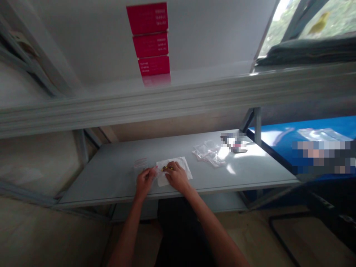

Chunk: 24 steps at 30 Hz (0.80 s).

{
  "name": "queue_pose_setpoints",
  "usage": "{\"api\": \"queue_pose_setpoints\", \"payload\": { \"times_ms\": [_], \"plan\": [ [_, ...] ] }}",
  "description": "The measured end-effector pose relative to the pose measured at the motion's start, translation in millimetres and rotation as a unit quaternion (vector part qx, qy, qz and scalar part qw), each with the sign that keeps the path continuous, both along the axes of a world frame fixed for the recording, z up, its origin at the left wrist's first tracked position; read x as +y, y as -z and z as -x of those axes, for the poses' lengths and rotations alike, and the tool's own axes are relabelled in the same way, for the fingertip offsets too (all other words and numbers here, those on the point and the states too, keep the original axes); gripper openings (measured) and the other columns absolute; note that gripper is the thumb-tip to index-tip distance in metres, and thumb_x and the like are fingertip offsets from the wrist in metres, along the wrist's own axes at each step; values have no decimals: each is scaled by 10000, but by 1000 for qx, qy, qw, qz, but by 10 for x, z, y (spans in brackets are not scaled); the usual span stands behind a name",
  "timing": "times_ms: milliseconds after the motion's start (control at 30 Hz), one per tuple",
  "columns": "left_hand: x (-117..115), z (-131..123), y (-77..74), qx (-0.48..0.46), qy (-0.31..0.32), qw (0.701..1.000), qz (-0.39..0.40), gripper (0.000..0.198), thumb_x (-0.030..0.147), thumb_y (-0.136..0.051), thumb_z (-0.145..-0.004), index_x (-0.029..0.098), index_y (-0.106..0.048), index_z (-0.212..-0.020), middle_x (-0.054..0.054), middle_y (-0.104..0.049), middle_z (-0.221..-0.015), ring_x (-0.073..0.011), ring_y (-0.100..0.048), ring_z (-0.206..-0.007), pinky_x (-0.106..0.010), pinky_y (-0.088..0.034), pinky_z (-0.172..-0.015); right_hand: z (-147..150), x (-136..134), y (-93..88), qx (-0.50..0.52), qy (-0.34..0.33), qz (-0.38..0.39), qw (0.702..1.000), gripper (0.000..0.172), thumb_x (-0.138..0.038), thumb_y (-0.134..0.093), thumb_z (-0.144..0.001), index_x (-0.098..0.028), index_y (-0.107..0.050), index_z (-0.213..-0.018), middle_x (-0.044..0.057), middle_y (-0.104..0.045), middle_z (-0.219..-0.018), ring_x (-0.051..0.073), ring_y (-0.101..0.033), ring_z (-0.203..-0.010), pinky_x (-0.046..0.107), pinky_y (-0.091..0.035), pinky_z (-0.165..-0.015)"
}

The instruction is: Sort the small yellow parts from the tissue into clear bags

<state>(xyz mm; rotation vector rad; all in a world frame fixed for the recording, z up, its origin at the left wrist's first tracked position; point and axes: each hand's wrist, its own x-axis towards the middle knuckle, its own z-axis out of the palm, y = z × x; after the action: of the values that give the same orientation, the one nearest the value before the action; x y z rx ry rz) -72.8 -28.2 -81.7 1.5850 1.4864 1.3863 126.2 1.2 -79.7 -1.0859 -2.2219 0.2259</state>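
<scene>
Both my hands work low on a grey metal shelf (111, 181), over a white paper sheet (178, 167). My left hand (144, 181) has its fingertips pinched together at the sheet's left edge, with a small pinkish bit at the tips. What they hold is too small to tell. My right hand (176, 176) lies on the sheet, its fingers over a small yellow object (167, 168) that is partly hidden. A small clear bag with red print (140, 165) lies left of the sheet.
Crumpled clear plastic bags (208, 152) and a pixelated item (235, 141) lie farther along the shelf. A blue surface (278, 142) stands to the right. Above, a shelf edge (167, 105) crosses the view, with several red boxes (150, 18) on its upper surface.
</scene>
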Motion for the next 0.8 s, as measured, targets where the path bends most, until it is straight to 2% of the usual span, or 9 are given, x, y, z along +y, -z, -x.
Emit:
{"api": "queue_pose_setpoints", "payload": {
  "times_ms": [100, 233, 333, 433, 567, 700, 800],
  "plan": [
    [6, -1, -6, 5, 5, 1000, 1, 454, 530, -605, -895, 162, -772, -1101, -76, -748, -918, -204, -645, -834, -290, -500, -760, 21, 4, 8, -23, -1, -4, 1000, 194, -178, -645, -910, -208, -708, -1091, 106, -596, -1158, 254, -534, -1100, 384, -485, -964],
    [13, -4, -9, 19, 4, 1000, -1, 433, 506, -641, -882, 184, -758, -1145, -87, -758, -1035, -208, -669, -904, -288, -513, -793, 22, 18, 28, 1, -2, 2, 1000, 124, -148, -617, -929, -189, -695, -1016, 112, -612, -1126, 242, -559, -1064, 358, -488, -925],
    [18, -11, -8, 33, 13, 999, -4, 428, 495, -662, -871, 200, -748, -1169, -82, -758, -1045, -205, -675, -900, -289, -520, -792, 2, 22, 29, 83, -19, 28, 996, 156, -131, -543, -971, -195, -676, -1022, 88, -644, -1065, 207, -598, -1004, 321, -489, -885],
    [31, -27, -7, 58, 30, 998, -5, 405, 476, -672, -869, 212, -750, -1167, -81, -760, -1037, -207, -680, -906, -305, -523, -818, -27, 13, 6, 192, -55, 57, 978, 148, -173, -536, -987, -199, -681, -984, 60, -677, -976, 180, -623, -919, 290, -492, -829],
    [53, -60, -5, 90, 62, 994, 2, 384, 475, -673, -869, 222, -758, -1144, -91, -759, -1071, -222, -689, -945, -335, -528, -852, -51, -2, -22, 234, -93, 99, 963, 76, -218, -636, -929, -201, -709, -937, 38, -707, -916, 143, -604, -731, 258, -487, -708],
    [56, -69, 7, 94, 75, 993, -4, 372, 481, -652, -885, 217, -762, -1122, -92, -757, -1088, -226, -691, -974, -345, -526, -879, -71, -14, -32, 221, -122, 137, 958, 161, -188, -655, -893, -221, -722, -1036, 14, -742, -947, 114, -586, -642, 235, -483, -659],
    [45, -54, 3, 60, 40, 997, 3, 405, 508, -644, -879, 191, -762, -1102, -94, -767, -1040, -230, -700, -943, -341, -533, -866, -85, -22, -41, 212, -97, 116, 966, 296, -175, -585, -930, -241, -677, -1203, 35, -726, -1088, 128, -614, -728, 243, -505, -690]
  ]
}}
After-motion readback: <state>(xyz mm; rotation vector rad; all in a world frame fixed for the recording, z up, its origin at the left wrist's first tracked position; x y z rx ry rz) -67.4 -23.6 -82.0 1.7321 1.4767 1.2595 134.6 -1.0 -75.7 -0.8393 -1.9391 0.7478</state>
